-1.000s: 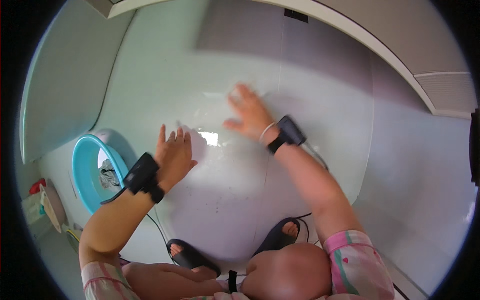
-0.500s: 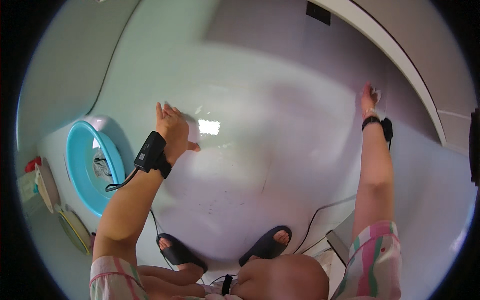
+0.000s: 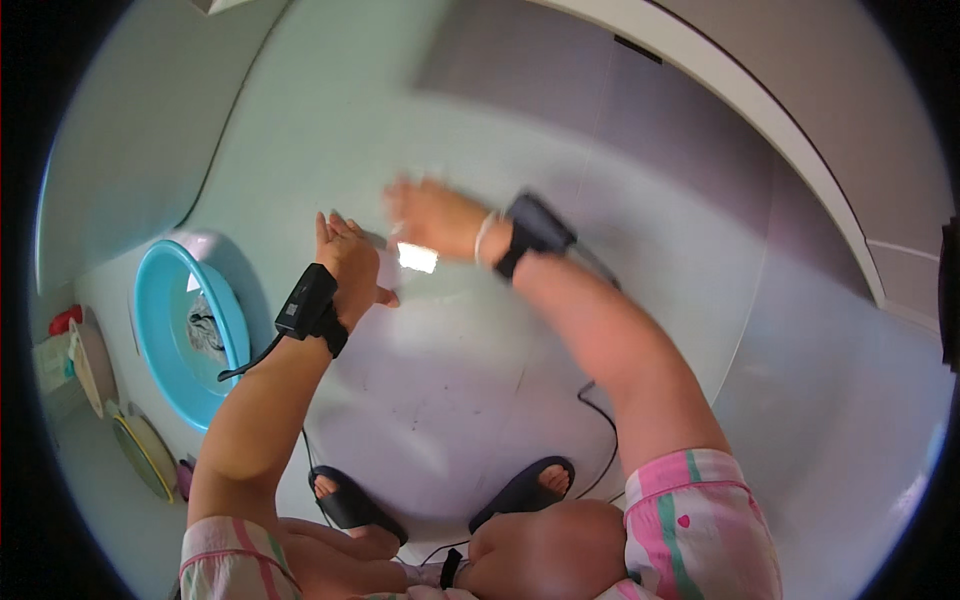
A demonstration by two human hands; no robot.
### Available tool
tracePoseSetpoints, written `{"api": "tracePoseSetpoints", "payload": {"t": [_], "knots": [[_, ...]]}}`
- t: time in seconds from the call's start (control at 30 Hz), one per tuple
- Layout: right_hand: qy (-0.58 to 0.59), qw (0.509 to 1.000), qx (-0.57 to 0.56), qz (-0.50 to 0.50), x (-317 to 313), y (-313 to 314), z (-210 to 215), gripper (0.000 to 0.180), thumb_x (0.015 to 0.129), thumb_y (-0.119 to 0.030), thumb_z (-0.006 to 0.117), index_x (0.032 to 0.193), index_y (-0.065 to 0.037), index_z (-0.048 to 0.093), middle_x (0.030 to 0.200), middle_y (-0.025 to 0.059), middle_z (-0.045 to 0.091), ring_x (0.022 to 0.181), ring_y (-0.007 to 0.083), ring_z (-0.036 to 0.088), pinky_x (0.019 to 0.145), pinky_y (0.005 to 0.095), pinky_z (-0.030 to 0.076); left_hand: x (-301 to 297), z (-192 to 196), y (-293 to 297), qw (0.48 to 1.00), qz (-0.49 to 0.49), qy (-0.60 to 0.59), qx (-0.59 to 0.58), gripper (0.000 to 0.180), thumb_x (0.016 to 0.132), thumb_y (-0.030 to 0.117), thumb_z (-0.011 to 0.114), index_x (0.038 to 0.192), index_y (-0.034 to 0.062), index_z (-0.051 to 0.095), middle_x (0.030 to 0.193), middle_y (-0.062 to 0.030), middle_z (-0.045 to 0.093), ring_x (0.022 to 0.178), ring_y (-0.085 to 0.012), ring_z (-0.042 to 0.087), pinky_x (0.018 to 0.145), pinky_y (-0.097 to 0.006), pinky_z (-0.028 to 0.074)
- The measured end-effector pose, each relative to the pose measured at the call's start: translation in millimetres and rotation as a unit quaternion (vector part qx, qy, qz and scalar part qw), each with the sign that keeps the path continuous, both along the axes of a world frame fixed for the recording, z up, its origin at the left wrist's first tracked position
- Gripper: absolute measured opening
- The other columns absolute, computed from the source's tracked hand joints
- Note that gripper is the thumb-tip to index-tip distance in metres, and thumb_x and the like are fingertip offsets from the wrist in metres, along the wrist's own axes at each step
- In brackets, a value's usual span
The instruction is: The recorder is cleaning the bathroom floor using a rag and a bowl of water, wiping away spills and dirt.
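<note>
My left hand [image 3: 349,262] rests on the pale, shiny floor [image 3: 450,340], fingers stretched and thumb out to the side, holding nothing. Close to its right, my right hand [image 3: 437,218] is low over the floor or on it. Motion smears its fingers, so I cannot make out what is under or in them. A black device is strapped to each wrist, the left one [image 3: 306,303] and the right one [image 3: 540,227]. Bright light reflects off the floor between the hands.
Left of my left arm stands a light-blue basin [image 3: 150,345] with a greyish crumpled thing [image 3: 205,325] in it. More basins [image 3: 147,455] lean at the far left. A white curved edge [image 3: 760,85] bounds the upper right. Black slippers [image 3: 523,492] are on my feet; cables trail nearby.
My right hand has swept left from the far right, where it pressed something small and white to the floor, to beside my left hand. The left hand has stayed in place.
</note>
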State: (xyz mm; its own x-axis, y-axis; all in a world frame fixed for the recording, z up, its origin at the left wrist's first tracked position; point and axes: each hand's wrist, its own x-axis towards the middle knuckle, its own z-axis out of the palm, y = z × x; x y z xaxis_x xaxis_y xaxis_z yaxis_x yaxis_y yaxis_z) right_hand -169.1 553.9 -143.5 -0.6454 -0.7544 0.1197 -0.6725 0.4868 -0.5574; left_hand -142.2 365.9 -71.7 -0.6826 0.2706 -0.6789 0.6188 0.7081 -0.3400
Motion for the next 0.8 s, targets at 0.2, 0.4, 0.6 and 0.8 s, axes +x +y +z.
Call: {"api": "tracePoseSetpoints", "payload": {"t": [0.2, 0.4, 0.6, 0.8], "knots": [[-0.176, 0.983, 0.012, -0.050, 232, 97, 40, 0.043, 0.091, -0.027, 0.068, 0.130, -0.011, 0.059, 0.158, 0.0073, 0.037, 0.149, 0.0273, 0.030, 0.120, 0.0474, 0.026, -7, 4, 15, 0.999, -0.017, -0.031, -0.008, 0.136, 0.061, 0.085, 0.067, 0.141, -0.0210, 0.036, 0.144, -0.0400, 0.041, 0.143, -0.0465, 0.033, 0.120, -0.058, 0.014], [-0.134, 0.761, 0.248, -0.585, 383, 294, 9, 0.071, 0.093, -0.030, 0.062, 0.156, -0.013, 0.033, 0.164, 0.0238, 0.011, 0.152, 0.0410, 0.011, 0.123, 0.0477, 0.018, -6, 5, 11, 0.999, -0.016, -0.028, -0.035, 0.136, 0.062, 0.086, 0.065, 0.140, -0.0220, 0.036, 0.143, -0.0401, 0.042, 0.144, -0.0473, 0.031, 0.120, -0.059, 0.013], [-0.105, 0.695, 0.239, -0.670, 231, 312, -6, 0.075, 0.100, -0.056, 0.043, 0.158, -0.012, 0.026, 0.166, 0.0208, 0.009, 0.154, 0.0362, 0.004, 0.124, 0.0487, 0.008, -10, 9, 16, 0.996, 0.007, -0.085, -0.014, 0.135, 0.062, 0.083, 0.069, 0.139, -0.0223, 0.036, 0.145, -0.0400, 0.040, 0.144, -0.0507, 0.028, 0.118, -0.064, 0.011], [0.015, 0.952, 0.067, -0.297, 115, 58, 11, 0.067, 0.089, -0.050, 0.063, 0.140, -0.009, 0.052, 0.151, 0.0179, 0.042, 0.146, 0.0370, 0.029, 0.117, 0.0530, 0.026, 1, 7, 15, 1.000, 0.010, -0.010, 0.028, 0.126, 0.064, 0.079, 0.070, 0.144, -0.0133, 0.039, 0.151, -0.0318, 0.038, 0.148, -0.0434, 0.024, 0.120, -0.060, 0.010]]}}
